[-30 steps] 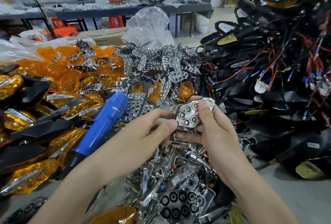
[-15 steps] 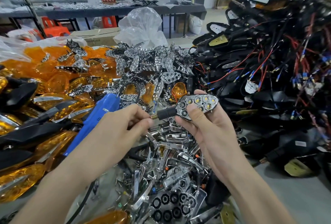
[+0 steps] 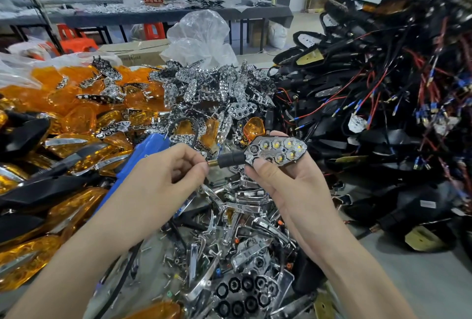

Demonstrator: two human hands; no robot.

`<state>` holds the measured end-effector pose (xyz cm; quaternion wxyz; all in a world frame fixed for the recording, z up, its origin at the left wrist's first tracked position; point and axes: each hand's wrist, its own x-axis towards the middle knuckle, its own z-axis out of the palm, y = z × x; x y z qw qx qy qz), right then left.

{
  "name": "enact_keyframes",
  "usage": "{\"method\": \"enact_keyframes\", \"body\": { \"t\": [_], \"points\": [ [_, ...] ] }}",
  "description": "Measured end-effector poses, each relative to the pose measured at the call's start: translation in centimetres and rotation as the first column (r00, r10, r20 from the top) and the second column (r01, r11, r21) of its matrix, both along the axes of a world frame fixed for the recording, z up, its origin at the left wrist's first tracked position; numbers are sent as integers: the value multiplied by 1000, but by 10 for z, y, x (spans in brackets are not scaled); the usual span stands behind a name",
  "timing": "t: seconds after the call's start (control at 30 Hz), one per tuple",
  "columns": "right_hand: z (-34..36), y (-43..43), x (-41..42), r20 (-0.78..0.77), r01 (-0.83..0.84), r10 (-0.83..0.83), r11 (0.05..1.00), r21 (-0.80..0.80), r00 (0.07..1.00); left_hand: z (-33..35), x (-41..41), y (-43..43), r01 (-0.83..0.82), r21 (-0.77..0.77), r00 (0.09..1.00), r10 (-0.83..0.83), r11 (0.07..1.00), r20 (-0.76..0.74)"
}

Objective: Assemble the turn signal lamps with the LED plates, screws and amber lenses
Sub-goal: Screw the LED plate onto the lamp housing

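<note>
My right hand (image 3: 288, 181) grips a turn signal lamp (image 3: 274, 151) from below, its chrome LED plate with several bulbs facing up and its black stem pointing left. My left hand (image 3: 163, 173) has curled fingers and pinches the brass threaded end of that stem (image 3: 213, 162). A blue electric screwdriver (image 3: 143, 152) lies just behind my left hand. Amber lenses (image 3: 76, 119) are heaped at the left. Chrome LED plates (image 3: 217, 89) are piled at the back centre.
A tall tangle of black lamp housings with red and blue wires (image 3: 383, 114) fills the right side. Chrome trim pieces and loose screws (image 3: 229, 229) lie under my hands. Finished amber lamps (image 3: 38, 255) sit at the near left. A clear plastic bag (image 3: 201, 38) stands behind.
The lamp turned from face-on to lying flat with its stem pointing left. My left hand moved from the plate's edge to the stem's brass end.
</note>
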<state>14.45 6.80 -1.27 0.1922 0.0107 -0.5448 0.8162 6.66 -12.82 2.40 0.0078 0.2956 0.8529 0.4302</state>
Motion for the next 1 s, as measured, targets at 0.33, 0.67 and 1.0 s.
{"method": "enact_keyframes", "body": {
  "t": [0.33, 0.67, 1.0],
  "points": [
    [-1, 2, -2, 48, 19, -21, 999, 51, 999, 2, 5, 4, -86, 17, 992, 88, 996, -92],
    [2, -4, 2, 16, -21, 21, 1000, 4, 1000, 8, 6, -1, -43, -6, 999, 43, 999, 6],
    [3, -4, 3, 46, -42, 43, 999, -31, 998, 6, 3, -1, -49, 7, 999, 49, 999, 10]
  ]
}}
